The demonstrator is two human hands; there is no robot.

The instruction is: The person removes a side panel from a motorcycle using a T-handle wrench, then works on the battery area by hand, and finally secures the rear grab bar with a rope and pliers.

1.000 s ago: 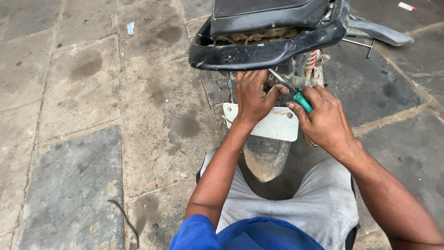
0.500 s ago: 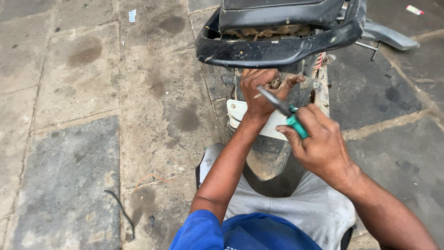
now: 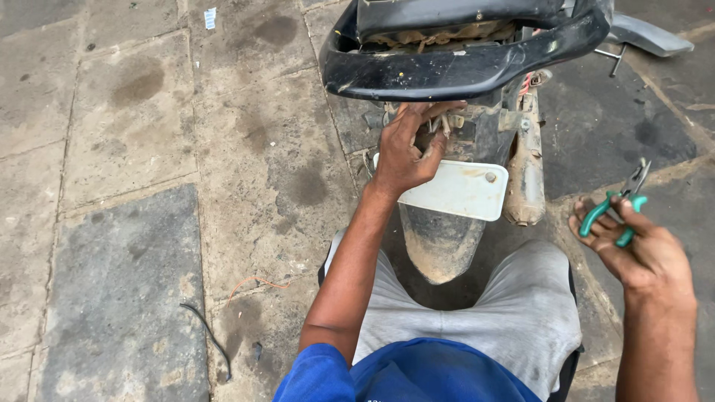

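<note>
My left hand [image 3: 406, 152] grips wire bundle [image 3: 441, 123] under tail; right hand [image 3: 633, 249] clamps green pliers [image 3: 617, 210], well right, tips up-away.

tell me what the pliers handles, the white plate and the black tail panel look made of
The pliers in the right hand have green grips, probably rubber or plastic sleeves, with dull grey metal jaws. The white plate looks like painted sheet metal or plastic, flat, rust-stained near its bolt. The black tail panel seems moulded plastic: glossy, curved, mud-speckled.
</note>
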